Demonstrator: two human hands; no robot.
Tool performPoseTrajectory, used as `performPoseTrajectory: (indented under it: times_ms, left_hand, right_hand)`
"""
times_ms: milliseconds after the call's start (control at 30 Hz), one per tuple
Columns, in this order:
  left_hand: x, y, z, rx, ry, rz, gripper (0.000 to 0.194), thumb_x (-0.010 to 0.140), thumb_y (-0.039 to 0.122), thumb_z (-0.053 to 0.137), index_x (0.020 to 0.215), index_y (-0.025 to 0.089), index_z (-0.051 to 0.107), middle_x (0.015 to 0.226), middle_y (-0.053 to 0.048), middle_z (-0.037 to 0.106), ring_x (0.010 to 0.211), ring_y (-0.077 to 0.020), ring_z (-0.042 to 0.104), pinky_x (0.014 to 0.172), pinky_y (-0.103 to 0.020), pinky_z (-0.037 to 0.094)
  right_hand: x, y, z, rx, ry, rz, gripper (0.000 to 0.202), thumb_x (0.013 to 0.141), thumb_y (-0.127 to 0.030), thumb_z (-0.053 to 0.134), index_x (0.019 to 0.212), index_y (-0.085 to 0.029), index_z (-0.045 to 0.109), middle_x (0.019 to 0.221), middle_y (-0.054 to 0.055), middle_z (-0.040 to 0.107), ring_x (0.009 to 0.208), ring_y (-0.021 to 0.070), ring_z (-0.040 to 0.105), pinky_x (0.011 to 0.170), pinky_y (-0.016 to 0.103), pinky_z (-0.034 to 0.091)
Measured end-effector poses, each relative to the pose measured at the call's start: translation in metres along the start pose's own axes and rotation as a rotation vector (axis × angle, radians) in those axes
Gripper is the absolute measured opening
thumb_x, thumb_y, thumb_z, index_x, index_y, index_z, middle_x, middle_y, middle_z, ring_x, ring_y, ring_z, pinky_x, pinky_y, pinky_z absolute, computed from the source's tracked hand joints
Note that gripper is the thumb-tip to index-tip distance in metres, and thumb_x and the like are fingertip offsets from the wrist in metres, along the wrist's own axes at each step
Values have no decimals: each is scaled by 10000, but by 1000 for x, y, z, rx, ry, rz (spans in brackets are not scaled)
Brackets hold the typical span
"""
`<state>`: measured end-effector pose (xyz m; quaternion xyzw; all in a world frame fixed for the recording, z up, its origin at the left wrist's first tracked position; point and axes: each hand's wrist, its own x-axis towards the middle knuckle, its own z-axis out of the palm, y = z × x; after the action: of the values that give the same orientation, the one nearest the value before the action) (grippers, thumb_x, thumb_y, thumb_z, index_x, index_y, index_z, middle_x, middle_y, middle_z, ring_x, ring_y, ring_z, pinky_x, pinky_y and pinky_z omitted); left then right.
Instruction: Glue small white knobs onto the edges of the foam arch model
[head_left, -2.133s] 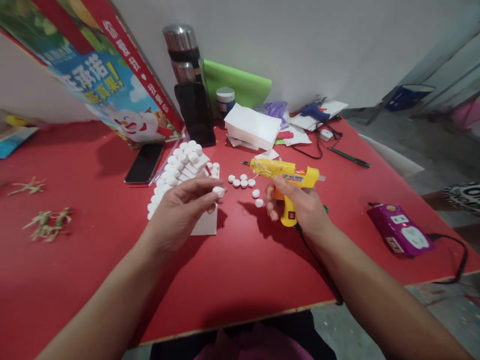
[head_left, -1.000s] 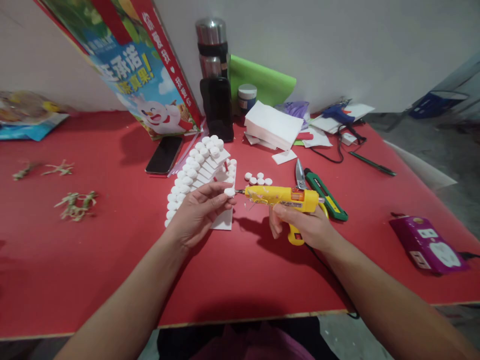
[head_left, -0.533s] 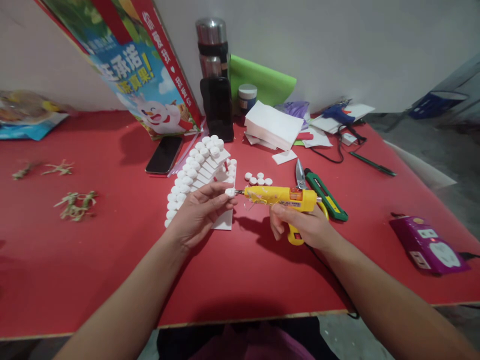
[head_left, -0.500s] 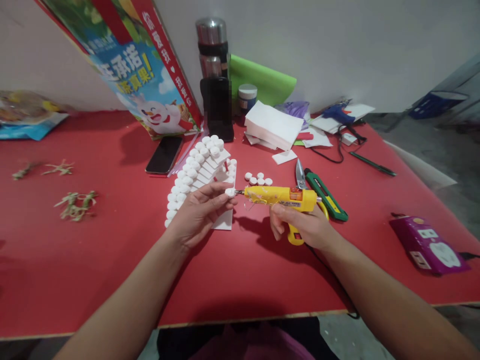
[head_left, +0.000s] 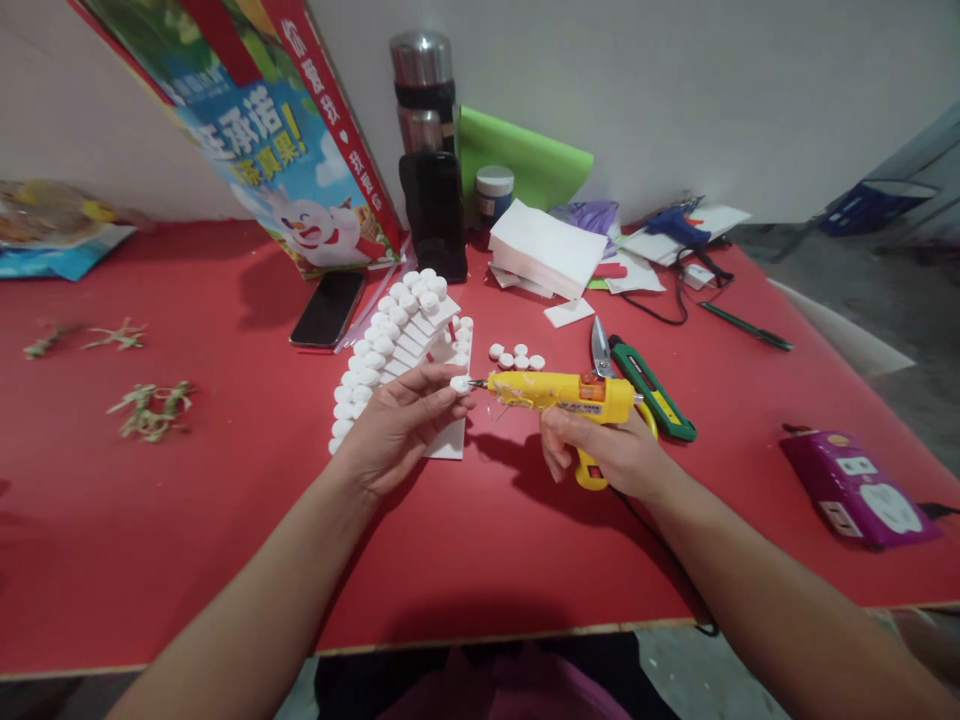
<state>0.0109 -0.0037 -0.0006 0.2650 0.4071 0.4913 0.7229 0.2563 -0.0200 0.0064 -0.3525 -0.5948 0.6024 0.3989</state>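
Between the thumb and fingers of my left hand [head_left: 405,420] is a small white disc [head_left: 460,385]. My right hand [head_left: 604,445] grips a yellow hot glue gun [head_left: 555,392], and its metal nozzle meets the disc's right side. Thin strands of glue cling to the gun's barrel. Behind my left hand stands a white stair-like model [head_left: 409,345] on a white base, edged with rows of white discs [head_left: 367,362]. Several loose white discs [head_left: 521,362] lie just beyond the gun. My left hand hides part of the model.
Right of the gun lie a green utility knife [head_left: 652,390] and scissors [head_left: 600,345]. A purple power strip [head_left: 855,490] is at the right. Behind are a phone [head_left: 328,310], a propped black phone [head_left: 433,215], white sheets [head_left: 547,250] and a tall box [head_left: 300,190]. Straw knots [head_left: 154,410] lie left.
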Motion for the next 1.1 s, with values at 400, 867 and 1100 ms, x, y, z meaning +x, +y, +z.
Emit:
performPoseTrajectory:
  times_ms: [400,867,1100]
  left_hand:
    - [-2,1,2,1,-3,3,326,678,173,1003,958,136,842,845,-56,792,781,-131,755,740,-177,613]
    - [1,-1,-1,57,40,104,284,710,187,978,953,159,832,845,-47,791,793,-145,751,809,-248,622]
    - [-13,3,5,392,133,296,252,768,250,950,993,206,845,879,-53,801,832,-183,752,822,-286,607]
  right_hand:
    - [1,-2,0,-4,8,16,571,996,-584,676,587,-194,589,496,-11,556,449,138,611,498,267,513]
    - [-1,1,-1,93,-19,22,536,980,-580,702,613,-198,621,526,-11,580,461,142,621,484,277,492]
    - [-1,-3,-9,206,76,13,495,953,-599,729,662,-203,673,561,0,622,472,151,615,481,299,488]
